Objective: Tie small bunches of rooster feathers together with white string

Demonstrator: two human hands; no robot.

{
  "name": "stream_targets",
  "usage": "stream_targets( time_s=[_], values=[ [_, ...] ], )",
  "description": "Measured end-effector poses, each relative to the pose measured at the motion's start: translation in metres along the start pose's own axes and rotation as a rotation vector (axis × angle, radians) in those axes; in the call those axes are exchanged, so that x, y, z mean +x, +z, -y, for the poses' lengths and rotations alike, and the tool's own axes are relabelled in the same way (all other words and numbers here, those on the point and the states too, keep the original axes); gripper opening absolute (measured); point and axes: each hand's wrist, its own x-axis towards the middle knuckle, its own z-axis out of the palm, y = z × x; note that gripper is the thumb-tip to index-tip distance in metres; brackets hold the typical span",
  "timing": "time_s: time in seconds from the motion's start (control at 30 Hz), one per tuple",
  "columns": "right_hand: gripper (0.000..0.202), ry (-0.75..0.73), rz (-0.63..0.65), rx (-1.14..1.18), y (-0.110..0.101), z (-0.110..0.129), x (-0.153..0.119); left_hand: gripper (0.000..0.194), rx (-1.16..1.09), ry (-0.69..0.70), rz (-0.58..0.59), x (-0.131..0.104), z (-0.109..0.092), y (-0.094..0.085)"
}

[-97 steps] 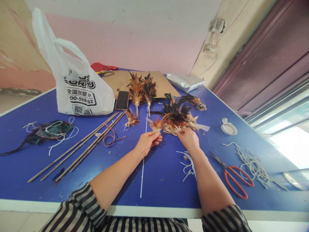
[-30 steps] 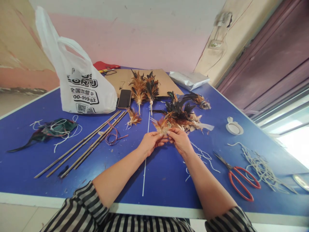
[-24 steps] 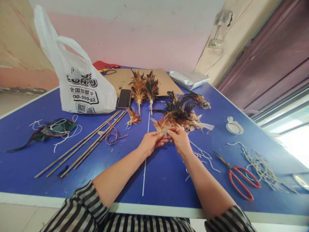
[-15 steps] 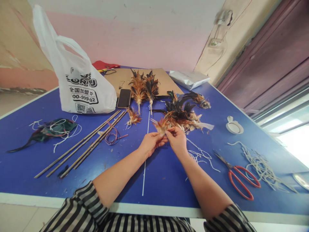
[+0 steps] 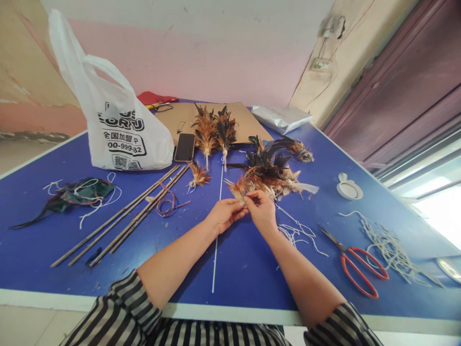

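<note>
I have the left hand (image 5: 226, 214) pinching a small feather bunch (image 5: 238, 187) and the right hand (image 5: 262, 211) grasping its base, over the table (image 5: 252, 278), roughly midway between left and right edges; red-handled scissors (image 5: 346, 252) lie toward the near right corner.

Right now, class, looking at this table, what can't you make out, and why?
In the head view:
Quill ends of the small feather bunch: covered by the left hand and right hand.
Contents of the white bag: hidden by its plastic.
Part of the red thing: behind the bag.
Part of the white strings: behind the right forearm.
Shiny object: cut off by the right edge.
</note>
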Motion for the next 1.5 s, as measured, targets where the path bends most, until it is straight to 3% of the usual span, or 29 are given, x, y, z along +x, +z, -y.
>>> stream_targets(
  time_s=[0.17, 0.3, 0.37, 0.67, 0.83, 1.13, 1.5],
  values=[
    [0.022, 0.242, 0.081, 0.277, -0.013, -0.005, 0.012, 0.003, 0.089, 0.079, -0.088, 0.001, -0.007, -0.001],
    [0.026, 0.359, 0.285, 0.41, -0.026, -0.007, 0.019, 0.01, 0.142, 0.104, -0.094, 0.0, -0.011, -0.003],
    [0.026, 0.352, 0.324, 0.371, -0.029, -0.006, 0.02, 0.012, 0.159, 0.085, -0.072, -0.001, -0.012, -0.002],
    [0.015, 0.093, 0.269, -0.044, -0.026, 0.008, 0.016, 0.012, 0.218, 0.02, 0.002, -0.003, -0.008, 0.0],
    [0.013, 0.101, 0.259, -0.018, -0.023, 0.008, 0.015, 0.008, 0.219, 0.04, -0.012, -0.003, -0.006, 0.0],
    [0.023, 0.303, 0.362, 0.2, -0.026, 0.004, 0.015, 0.009, 0.205, 0.087, -0.013, -0.001, -0.007, -0.001],
    [0.016, 0.161, 0.25, 0.122, -0.018, -0.003, 0.013, 0.012, 0.212, 0.038, 0.048, -0.003, -0.006, -0.001]
  ],
)
